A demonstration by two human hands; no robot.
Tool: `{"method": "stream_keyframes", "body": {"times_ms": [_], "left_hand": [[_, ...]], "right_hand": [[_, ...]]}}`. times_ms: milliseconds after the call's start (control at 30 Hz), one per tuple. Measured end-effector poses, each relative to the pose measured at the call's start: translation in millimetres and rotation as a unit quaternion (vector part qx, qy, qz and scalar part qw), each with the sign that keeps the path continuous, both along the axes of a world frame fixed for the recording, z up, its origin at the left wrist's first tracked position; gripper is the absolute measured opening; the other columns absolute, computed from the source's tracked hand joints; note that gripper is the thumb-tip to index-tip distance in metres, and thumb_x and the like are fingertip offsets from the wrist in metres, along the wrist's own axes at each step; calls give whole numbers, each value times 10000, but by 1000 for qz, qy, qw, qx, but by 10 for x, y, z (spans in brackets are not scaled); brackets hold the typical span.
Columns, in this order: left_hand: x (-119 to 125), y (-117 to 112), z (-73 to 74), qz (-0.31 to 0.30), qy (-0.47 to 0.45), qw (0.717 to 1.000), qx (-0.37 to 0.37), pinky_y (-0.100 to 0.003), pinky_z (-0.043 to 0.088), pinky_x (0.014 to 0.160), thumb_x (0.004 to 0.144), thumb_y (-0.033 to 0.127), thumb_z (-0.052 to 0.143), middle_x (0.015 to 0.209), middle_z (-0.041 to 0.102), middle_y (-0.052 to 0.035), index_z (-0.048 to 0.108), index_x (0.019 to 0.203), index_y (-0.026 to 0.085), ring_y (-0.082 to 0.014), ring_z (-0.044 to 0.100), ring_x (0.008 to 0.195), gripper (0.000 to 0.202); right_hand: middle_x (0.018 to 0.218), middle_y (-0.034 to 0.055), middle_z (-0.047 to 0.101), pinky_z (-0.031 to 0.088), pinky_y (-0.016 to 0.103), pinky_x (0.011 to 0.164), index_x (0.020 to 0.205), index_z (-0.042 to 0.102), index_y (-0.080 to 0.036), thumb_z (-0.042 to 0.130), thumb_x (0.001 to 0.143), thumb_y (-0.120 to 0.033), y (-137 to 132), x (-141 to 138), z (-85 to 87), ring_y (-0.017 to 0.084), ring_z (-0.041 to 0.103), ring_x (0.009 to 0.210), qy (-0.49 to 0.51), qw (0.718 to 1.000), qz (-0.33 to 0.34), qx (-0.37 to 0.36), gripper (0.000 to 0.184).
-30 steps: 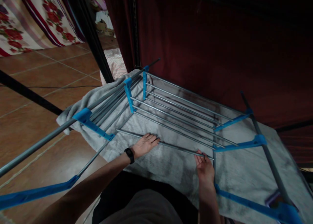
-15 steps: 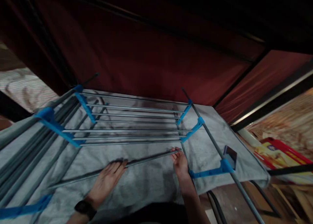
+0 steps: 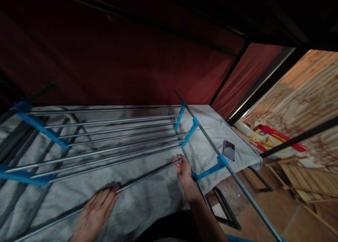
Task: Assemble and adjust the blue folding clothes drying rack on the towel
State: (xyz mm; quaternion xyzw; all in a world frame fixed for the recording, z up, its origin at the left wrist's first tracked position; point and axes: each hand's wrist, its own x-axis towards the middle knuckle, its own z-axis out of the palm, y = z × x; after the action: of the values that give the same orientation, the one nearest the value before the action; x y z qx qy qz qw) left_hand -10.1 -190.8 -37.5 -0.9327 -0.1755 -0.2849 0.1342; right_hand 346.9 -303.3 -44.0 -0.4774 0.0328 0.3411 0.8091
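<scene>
A loose grey metal rod (image 3: 142, 177) lies slanting across a grey towel (image 3: 148, 199) under a blue-and-grey drying rack (image 3: 105, 136). My right hand (image 3: 183, 170) grips the rod's right end, close to a blue plastic bracket (image 3: 207, 171). My left hand (image 3: 95, 212) rests on the rod lower down, fingers stretched over it. The rack's other rods run side by side between blue brackets just beyond my hands.
A phone (image 3: 229, 150) lies on the towel at the right, beside the rack's outer pole (image 3: 232, 175). A dark red curtain (image 3: 118, 69) hangs behind. To the right are a red box (image 3: 274, 140), black bars and wooden slats on a tiled floor.
The view has swung right, away from the floral cloth. The loose rod has tilted, its right end nearer the blue bracket. Both hands have stayed on it.
</scene>
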Motion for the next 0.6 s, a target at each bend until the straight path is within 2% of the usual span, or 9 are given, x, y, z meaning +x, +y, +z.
{"method": "stream_keyframes", "body": {"times_ms": [167, 300, 400, 600], "left_hand": [[6, -11, 34, 11, -1, 1000, 5, -374, 469, 866, 959, 162, 419, 1032, 753, -54, 639, 1154, 238, -229, 686, 891, 303], [33, -53, 73, 56, -15, 998, -22, -368, 452, 810, 989, 199, 445, 905, 731, -53, 625, 1099, 204, -222, 671, 819, 211], [70, -81, 101, 75, -29, 996, -41, -363, 437, 791, 1004, 241, 492, 868, 715, -53, 610, 1088, 174, -218, 661, 789, 159], [186, -101, 257, 72, -67, 994, -54, -356, 405, 744, 994, 218, 560, 837, 699, -51, 602, 1089, 150, -214, 628, 745, 125]], "right_hand": [[726, -16, 713, 630, 303, 702, 796, 621, -243, 810, 643, -318, 5, -99, 145, 166, 709, 697, 30, 999, 29, 9, 254], [766, -3, 727, 622, 282, 718, 772, 623, -229, 800, 664, -331, 10, -120, 374, 161, 717, 733, 20, 996, 79, 28, 231], [798, 5, 741, 619, 288, 738, 791, 641, -224, 795, 677, -337, 18, -100, 543, 167, 721, 765, 10, 995, 92, 31, 222], [864, 10, 755, 609, 286, 763, 867, 676, -224, 787, 738, -312, 7, -90, 827, 165, 721, 817, -38, 992, 115, 41, 192]]}}
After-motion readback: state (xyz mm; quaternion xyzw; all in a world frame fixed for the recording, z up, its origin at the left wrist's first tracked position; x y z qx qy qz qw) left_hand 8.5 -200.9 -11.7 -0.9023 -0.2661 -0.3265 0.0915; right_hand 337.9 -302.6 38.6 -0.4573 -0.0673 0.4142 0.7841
